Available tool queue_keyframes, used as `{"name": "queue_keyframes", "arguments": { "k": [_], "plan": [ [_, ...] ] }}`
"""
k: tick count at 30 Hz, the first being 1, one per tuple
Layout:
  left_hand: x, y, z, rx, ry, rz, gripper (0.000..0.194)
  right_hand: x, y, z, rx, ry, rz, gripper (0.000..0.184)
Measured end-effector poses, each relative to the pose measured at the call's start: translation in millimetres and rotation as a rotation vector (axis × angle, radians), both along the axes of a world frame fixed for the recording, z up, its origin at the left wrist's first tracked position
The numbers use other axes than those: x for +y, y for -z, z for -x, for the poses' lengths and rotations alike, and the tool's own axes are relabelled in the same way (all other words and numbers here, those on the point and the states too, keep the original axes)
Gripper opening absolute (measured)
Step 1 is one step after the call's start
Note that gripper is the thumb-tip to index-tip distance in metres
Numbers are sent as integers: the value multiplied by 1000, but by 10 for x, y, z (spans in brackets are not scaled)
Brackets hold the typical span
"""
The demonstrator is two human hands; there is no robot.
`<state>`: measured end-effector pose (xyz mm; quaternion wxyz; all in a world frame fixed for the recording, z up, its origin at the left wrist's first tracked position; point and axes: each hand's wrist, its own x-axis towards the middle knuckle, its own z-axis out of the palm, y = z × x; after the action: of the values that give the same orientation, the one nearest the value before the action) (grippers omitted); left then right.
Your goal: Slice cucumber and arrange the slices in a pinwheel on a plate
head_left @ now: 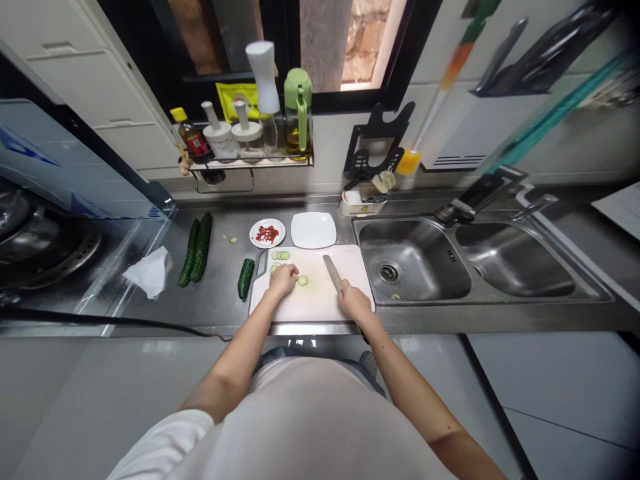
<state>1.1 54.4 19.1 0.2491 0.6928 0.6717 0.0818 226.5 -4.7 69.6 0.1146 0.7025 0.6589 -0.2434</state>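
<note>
A white cutting board (320, 308) with a grey handle end lies on the steel counter. My right hand (356, 303) is wrapped round the handle of a kitchen knife (332, 272), its blade pointing away from me over the board's right half. On the board's left half rests my left hand (283, 280), fingers bent and close together; what lies under them is hidden. One cucumber slice (303, 281) sits just right of its fingertips. Several more cucumber slices (281, 255) lie beyond it, near the far left corner. A cut piece of cucumber (245, 279) is beside the board's left edge.
Behind the board stand a plate of chopped red pieces (253, 240) and a square white plate (313, 230). Two whole cucumbers (201, 247) and a crumpled white cloth or tissue (150, 272) lie left. A double sink (415, 267) borders the right. A seasoning rack (250, 163) hangs above.
</note>
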Motion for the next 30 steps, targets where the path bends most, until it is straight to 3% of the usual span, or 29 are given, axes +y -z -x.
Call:
{"name": "queue_keyframes", "arguments": {
  "k": [14, 30],
  "plan": [
    [78, -33, -73, 30, -125, 120, 13, -429, -71, -45, -54, -309, -34, 26],
    [88, -61, -75, 8, -147, 122, 9, -449, -102, -14, -70, -366, 17, 27]
  ]
}}
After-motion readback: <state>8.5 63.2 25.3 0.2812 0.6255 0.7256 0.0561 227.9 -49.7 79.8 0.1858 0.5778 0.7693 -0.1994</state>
